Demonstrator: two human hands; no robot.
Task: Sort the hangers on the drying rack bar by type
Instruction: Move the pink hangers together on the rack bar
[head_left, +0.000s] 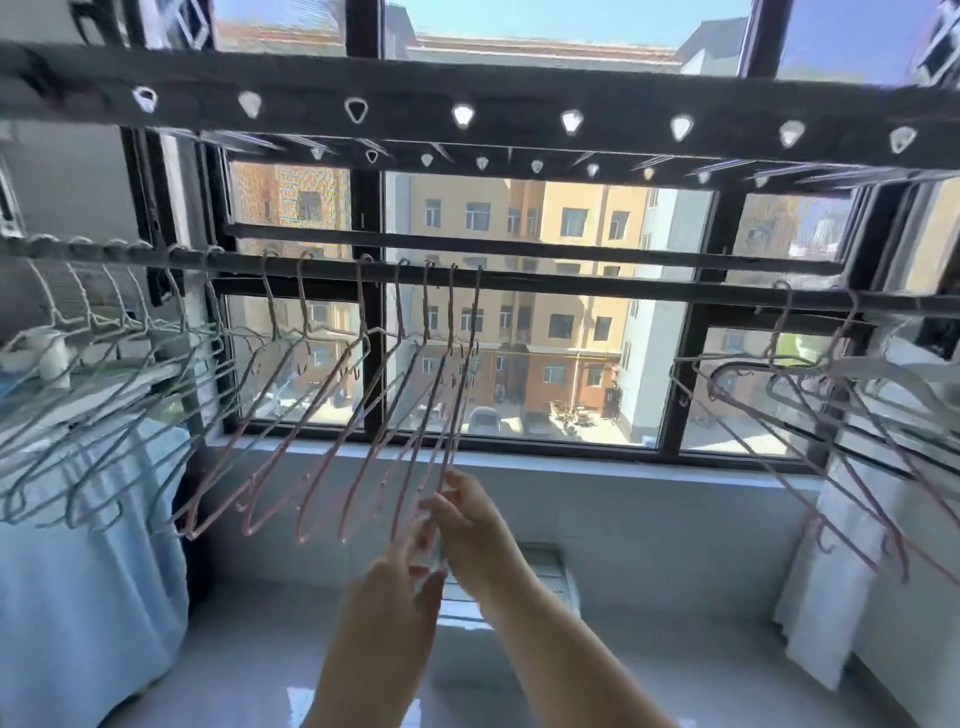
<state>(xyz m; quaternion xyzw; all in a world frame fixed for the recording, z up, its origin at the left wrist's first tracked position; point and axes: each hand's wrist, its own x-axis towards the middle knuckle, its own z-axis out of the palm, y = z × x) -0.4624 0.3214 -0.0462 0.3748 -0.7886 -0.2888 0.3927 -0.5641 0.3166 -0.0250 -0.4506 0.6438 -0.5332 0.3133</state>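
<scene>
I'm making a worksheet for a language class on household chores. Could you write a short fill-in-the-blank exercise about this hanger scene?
1. The pink hangers hang from a dark ___.
2. Left of the pink hangers hangs a group of pale ___ hangers.
3. Both hands meet at the ___ ends of the rightmost pink hangers in the middle group.
4. Behind the rack is a large ___.

Missing words: bar; blue; lower; window

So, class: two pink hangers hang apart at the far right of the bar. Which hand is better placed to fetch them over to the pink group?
The right hand, probably. It sits on the side nearer the two stray hangers, while the left hand would have to cross over it. Both hands are at the pink group's lower ends.
</scene>
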